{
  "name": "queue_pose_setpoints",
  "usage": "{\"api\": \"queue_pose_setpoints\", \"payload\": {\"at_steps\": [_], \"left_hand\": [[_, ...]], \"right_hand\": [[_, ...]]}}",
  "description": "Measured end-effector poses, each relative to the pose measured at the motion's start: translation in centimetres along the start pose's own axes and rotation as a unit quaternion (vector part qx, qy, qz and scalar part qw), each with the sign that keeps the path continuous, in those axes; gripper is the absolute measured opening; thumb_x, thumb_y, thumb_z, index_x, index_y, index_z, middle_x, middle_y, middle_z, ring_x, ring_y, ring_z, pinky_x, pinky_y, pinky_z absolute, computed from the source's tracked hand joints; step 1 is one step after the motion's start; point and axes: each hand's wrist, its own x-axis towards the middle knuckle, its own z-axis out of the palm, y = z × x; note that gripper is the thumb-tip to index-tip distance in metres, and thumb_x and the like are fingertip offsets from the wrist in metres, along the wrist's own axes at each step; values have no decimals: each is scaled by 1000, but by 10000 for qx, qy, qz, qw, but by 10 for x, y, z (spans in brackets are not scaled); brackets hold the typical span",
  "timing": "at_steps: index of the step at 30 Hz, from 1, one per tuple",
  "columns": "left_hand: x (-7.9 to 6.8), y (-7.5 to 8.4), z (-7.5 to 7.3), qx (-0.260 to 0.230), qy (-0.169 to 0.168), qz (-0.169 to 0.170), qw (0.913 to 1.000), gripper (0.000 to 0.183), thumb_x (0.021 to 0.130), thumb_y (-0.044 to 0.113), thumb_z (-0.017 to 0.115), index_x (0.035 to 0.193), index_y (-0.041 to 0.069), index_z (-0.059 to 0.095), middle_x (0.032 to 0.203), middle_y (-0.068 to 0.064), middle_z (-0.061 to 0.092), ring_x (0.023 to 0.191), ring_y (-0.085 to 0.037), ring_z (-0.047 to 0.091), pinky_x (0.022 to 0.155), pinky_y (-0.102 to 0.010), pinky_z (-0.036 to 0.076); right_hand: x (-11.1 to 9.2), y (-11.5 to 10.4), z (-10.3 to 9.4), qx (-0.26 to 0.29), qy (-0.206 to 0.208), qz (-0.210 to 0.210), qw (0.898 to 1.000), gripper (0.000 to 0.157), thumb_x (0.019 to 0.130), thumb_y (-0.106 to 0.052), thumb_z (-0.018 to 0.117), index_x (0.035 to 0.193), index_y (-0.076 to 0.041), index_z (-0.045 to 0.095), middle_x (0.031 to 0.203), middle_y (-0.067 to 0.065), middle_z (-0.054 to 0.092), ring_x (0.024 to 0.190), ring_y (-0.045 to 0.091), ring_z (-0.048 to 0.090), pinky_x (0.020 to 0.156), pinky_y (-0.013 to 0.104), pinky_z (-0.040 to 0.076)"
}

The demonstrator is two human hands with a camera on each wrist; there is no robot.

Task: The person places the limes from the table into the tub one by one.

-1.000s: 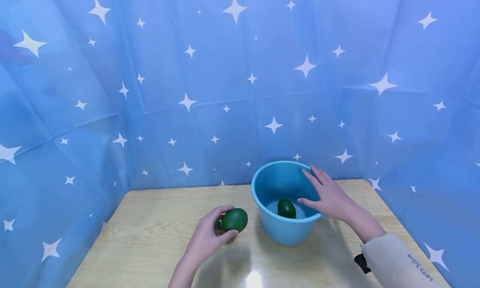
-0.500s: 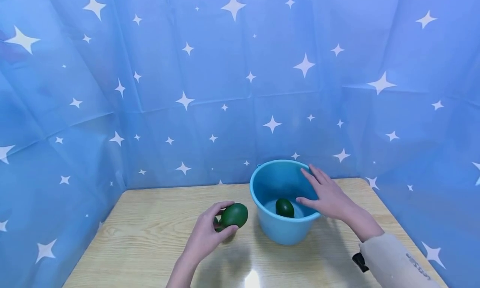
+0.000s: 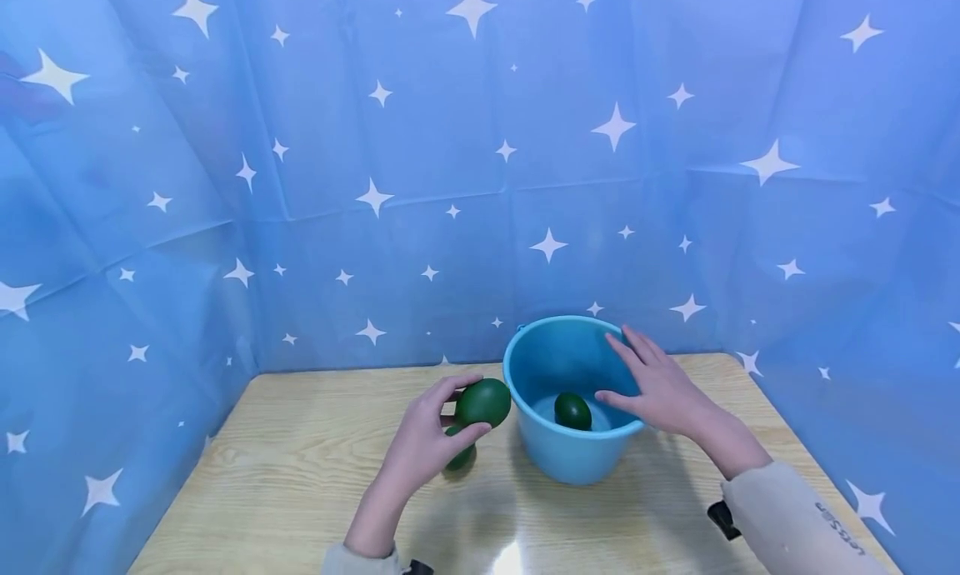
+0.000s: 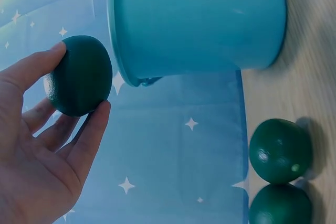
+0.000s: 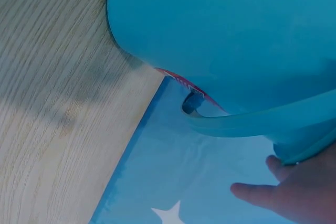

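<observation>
My left hand [image 3: 420,437] holds a dark green avocado [image 3: 483,403] between thumb and fingers, off the table, close to the left rim of a light blue bucket [image 3: 573,462]. A second avocado [image 3: 572,412] lies inside the bucket. In the left wrist view, two more avocados, one [image 4: 281,150] above the other [image 4: 281,205], sit side by side on the table; from the head they are partly hidden behind my left hand. Over the bucket's right rim rests my right hand [image 3: 663,392], its fingers spread and fairly straight, its thumb over the opening.
The bucket stands upright toward the right of a pale wooden table [image 3: 300,458]. Its blue handle [image 5: 231,125] hangs at the side, near the right fingers. A blue star-printed curtain [image 3: 420,158] closes off the back and both sides.
My left hand has raised the avocado and brought it up and right, toward the bucket's rim, revealing more of an avocado on the table. My right hand stays at the bucket.
</observation>
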Motion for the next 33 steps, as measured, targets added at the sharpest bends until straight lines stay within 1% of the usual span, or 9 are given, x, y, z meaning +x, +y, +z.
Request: {"api": "queue_pose_setpoints", "payload": {"at_steps": [4,8,11,13,17,20,25,30,33], "left_hand": [[6,7,2,6,-50,36,10000,58,87,24,79,140,22,55,138,0,59,119,-22,61,84,-28,61],[13,14,4,-10,-28,181,9998,56,87,26,78,139,21,56,136,-2,60,119,-22,61,84,-27,61],[19,19,7,24,-7,297,9996,56,87,27,78,138,20,56,136,-2,60,119,-23,61,85,-28,61],[23,22,8,38,-26,308,9995,56,88,26,78,139,21,56,137,-2,59,119,-22,61,86,-29,61],[32,28,13,66,-131,358,9993,56,89,23,76,141,19,55,141,-3,56,122,-22,60,89,-31,60],[38,33,18,237,-214,445,9985,57,90,23,75,142,18,53,143,-3,55,123,-22,59,92,-32,60],[47,38,29,655,-298,624,9955,56,91,24,74,143,20,52,144,-3,55,124,-21,59,97,-33,57],[49,39,42,969,-376,708,9921,56,93,28,72,144,22,50,144,-2,55,127,-21,58,101,-34,55],[48,37,48,1092,-383,686,9909,57,93,29,72,144,23,49,145,-2,55,127,-22,58,100,-36,56]], "right_hand": [[-1,-2,0,3,8,-2,10000,93,89,-56,66,157,-5,27,162,28,17,145,56,19,108,78,28],[-2,-3,1,-3,25,-15,10000,93,88,-55,67,156,-4,29,162,29,19,144,56,20,106,78,29],[-2,-2,1,0,35,-15,10000,92,88,-54,67,156,-4,29,161,29,19,144,56,20,106,78,29],[-1,-1,1,-2,27,-14,10000,93,88,-54,67,156,-5,28,162,29,19,144,57,19,107,78,28],[1,-2,1,-11,13,-20,10000,93,89,-56,66,156,-6,28,162,29,18,145,56,19,107,78,28],[1,-1,1,-12,40,-39,10000,93,89,-55,67,156,-5,28,162,29,19,144,56,20,107,78,29],[2,0,1,-53,78,-46,9999,92,89,-55,67,156,-4,29,161,29,19,144,56,20,106,78,30],[3,-1,2,-53,114,-88,9999,92,88,-54,67,155,-4,30,161,30,20,143,57,22,105,78,31],[3,-2,3,-60,137,-103,9998,92,88,-54,68,155,-4,31,160,30,21,143,57,22,105,78,32]]}}
